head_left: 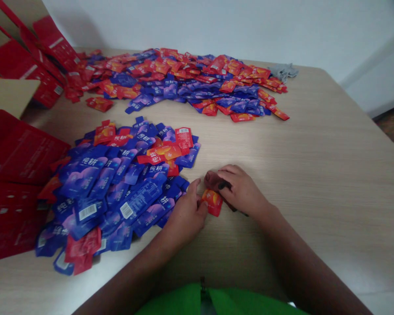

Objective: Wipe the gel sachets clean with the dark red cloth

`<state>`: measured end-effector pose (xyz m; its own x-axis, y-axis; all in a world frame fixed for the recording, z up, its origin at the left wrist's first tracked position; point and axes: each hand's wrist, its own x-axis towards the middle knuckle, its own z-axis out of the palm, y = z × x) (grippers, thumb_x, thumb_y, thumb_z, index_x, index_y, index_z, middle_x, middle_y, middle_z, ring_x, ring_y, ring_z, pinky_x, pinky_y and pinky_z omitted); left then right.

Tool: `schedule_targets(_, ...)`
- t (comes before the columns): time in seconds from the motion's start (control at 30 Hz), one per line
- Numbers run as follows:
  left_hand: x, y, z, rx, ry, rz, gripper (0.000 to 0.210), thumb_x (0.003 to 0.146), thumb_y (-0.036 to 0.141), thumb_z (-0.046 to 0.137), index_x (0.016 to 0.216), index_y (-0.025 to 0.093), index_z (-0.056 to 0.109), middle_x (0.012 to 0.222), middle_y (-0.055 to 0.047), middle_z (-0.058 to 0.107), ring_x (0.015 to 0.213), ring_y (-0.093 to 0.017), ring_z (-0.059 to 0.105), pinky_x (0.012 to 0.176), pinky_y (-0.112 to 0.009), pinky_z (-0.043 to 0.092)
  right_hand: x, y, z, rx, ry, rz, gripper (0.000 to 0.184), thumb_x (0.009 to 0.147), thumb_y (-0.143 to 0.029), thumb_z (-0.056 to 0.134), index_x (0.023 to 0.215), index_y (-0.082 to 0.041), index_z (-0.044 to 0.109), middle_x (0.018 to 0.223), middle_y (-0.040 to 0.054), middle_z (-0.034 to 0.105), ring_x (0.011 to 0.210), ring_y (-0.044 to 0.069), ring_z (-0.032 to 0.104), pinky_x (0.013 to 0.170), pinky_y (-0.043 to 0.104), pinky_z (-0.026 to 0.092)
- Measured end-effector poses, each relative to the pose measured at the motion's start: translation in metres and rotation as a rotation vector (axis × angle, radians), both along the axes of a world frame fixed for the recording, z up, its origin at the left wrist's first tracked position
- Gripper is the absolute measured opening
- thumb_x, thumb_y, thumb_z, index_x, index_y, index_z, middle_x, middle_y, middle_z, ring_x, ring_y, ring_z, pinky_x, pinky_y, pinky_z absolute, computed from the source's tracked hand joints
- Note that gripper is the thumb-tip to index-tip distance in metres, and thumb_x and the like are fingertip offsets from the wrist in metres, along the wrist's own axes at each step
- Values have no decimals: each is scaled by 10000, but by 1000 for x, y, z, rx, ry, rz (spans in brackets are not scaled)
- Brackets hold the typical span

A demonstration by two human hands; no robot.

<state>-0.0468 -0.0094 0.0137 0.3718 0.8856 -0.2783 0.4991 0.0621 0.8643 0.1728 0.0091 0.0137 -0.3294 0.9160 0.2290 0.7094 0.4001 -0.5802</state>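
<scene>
A small orange-red sachet (212,202) lies on the table between my hands. My left hand (188,214) is at its left edge, thumb and fingertips pressed against it, with the index finger stretched out. My right hand (243,190) is closed around a dark brown, soft-looking object (212,179) with a small black part; I cannot make out its kind. This brown object reaches over the sachet's upper edge, and part of it shows under my right palm. Just left of my left hand spreads a pile of blue and red sachets (131,175), some with white barcodes.
A long heap of red and blue sachets (184,83) runs along the back of the table (302,175), against the white wall. Grey crumpled cloth (284,71) lies at its right end. Open red cardboard boxes (16,148) stand at the left.
</scene>
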Motion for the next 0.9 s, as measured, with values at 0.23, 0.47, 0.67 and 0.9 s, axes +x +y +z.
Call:
schedule_targets(0.23, 0, -1, 0, -70, -16, 22, 709, 971, 227, 553, 1634, 167, 310, 811, -12, 722, 614, -191, 675, 595, -293, 534, 8, 2, -7, 77, 44, -114, 430, 880, -110, 593, 1280, -234, 694, 1337, 114, 685, 1231, 318, 614, 1091, 539, 498)
schedule_targets(0.47, 0, 2, 2, -74, -39, 37, 655, 973, 219, 559, 1594, 152, 362, 852, -29, 728, 643, -180, 693, 628, -287, 551, -2, -8, 9, 70, 188, 321, 528, 830, -35, 529, 1271, -280, 684, 1223, 46, 765, 1119, 239, 700, 1046, 465, 508)
schedule_targets(0.67, -1, 0, 1, -78, -46, 28, 642, 982, 231, 571, 1594, 167, 389, 926, -62, 745, 646, -174, 684, 619, -284, 551, -9, -4, 10, -37, 115, 184, 419, 790, 4, 519, 1061, -254, 709, 1086, 25, 785, 1021, 228, 702, 1004, 425, 495)
schedule_targets(0.9, 1, -1, 4, -152, -61, 22, 653, 997, 235, 545, 1613, 182, 338, 904, -44, 750, 504, -137, 623, 508, -251, 498, 0, -2, 5, 8, 146, 73, 447, 833, -53, 530, 1180, -268, 711, 1167, 39, 780, 1064, 250, 699, 1004, 440, 509)
